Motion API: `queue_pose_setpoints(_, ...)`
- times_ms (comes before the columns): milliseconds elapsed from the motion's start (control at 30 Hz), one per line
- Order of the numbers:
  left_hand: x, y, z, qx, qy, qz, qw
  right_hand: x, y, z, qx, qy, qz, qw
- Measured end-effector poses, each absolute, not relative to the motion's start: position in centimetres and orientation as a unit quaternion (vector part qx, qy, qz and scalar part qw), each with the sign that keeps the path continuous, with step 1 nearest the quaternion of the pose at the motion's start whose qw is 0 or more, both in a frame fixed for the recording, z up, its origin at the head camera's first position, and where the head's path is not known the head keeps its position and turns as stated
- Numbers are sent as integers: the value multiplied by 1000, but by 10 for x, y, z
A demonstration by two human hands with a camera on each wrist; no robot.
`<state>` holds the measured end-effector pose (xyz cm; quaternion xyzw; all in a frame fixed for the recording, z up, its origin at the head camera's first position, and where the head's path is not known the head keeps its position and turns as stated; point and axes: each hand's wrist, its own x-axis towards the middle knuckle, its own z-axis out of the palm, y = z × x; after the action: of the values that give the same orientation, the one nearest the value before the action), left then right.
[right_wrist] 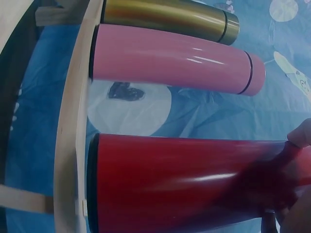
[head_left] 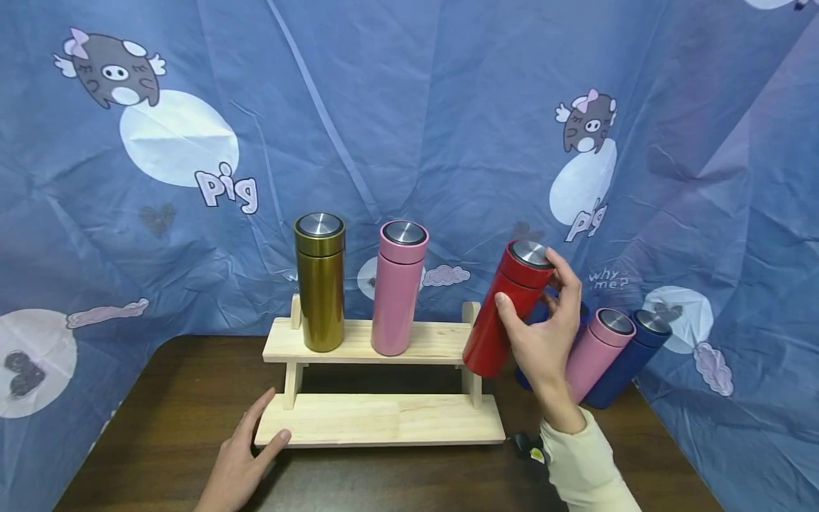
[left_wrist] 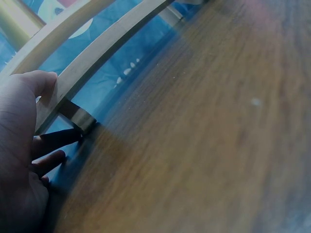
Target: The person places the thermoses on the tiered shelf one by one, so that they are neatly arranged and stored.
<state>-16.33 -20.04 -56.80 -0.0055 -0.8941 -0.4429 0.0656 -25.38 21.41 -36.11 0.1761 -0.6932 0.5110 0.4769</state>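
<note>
My right hand (head_left: pixel 547 334) grips a red thermos (head_left: pixel 502 313) near its steel-topped lid, thumb in front. The thermos tilts, its base over the right end of the upper board of a wooden two-tier rack (head_left: pixel 358 341). In the right wrist view, the base of the red thermos (right_wrist: pixel 184 179) is right at the board's edge. A gold thermos (head_left: pixel 322 291) and a pink thermos (head_left: pixel 398 291) stand upright on that board. My left hand (head_left: pixel 239 455) holds the lower board's left front corner, thumb on one side, fingers on the other.
Right of the rack, partly behind my right arm, stand a second pink thermos (head_left: pixel 598 355) and a dark blue thermos (head_left: pixel 630 359), with another blue one mostly hidden. A small black object (head_left: pixel 526 446) lies on the brown table (head_left: pixel 384 483). A blue printed curtain (head_left: pixel 409 107) hangs behind.
</note>
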Motion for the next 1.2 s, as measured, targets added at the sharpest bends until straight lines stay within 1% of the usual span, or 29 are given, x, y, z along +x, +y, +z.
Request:
queue_pose_setpoints(500,-164,-200,-566,4,-895,-444,50,-271,188,-362,186,-696,510,469)
queue_pose_setpoints(733,-164,-200,-567,-4,-895,-442,65,-279,180,-364,193,-699,507,466)
queue_pose_setpoints(1200,-163,-200,-566,-5,-895,-442,66,-288,171,-369,196,-703,500,465)
